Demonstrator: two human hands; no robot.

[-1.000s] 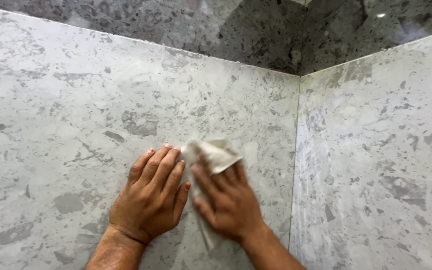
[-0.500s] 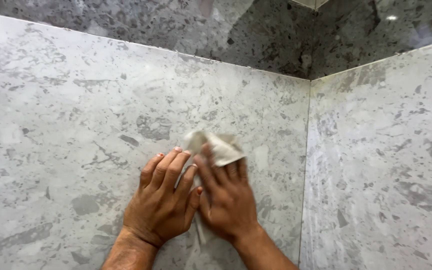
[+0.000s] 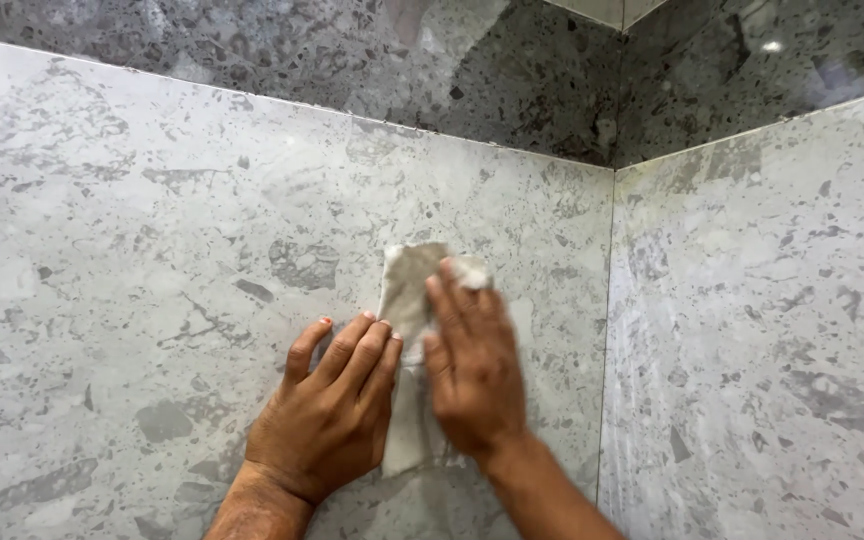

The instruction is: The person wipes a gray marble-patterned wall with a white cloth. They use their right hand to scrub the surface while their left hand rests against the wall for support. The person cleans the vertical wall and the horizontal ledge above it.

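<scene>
Both hands have shifted: the right hand (image 3: 474, 372) has slid up and is blurred, with more cloth now showing between the two than half a second ago. That pale cloth (image 3: 412, 330) lies flat against the light grey stone-patterned wall tile (image 3: 132, 270), its top edge above the right fingertips and its lower part hanging between the hands. It looks thin, soft and light, so it would likely bunch or slip unless held by flat pressure; the folded middle seems the surest place to hold it. The right hand presses it with fingers laid flat and close together, no pinch. The left hand (image 3: 330, 415) lies spread flat on the tile, its fingertips touching the cloth's left edge. To the right runs the corner joint (image 3: 607, 330) where the side wall (image 3: 762, 330) meets this one, near the right hand, leaving little room there. A darker tile band (image 3: 402, 70) runs above; open tile stretches well to the left.
</scene>
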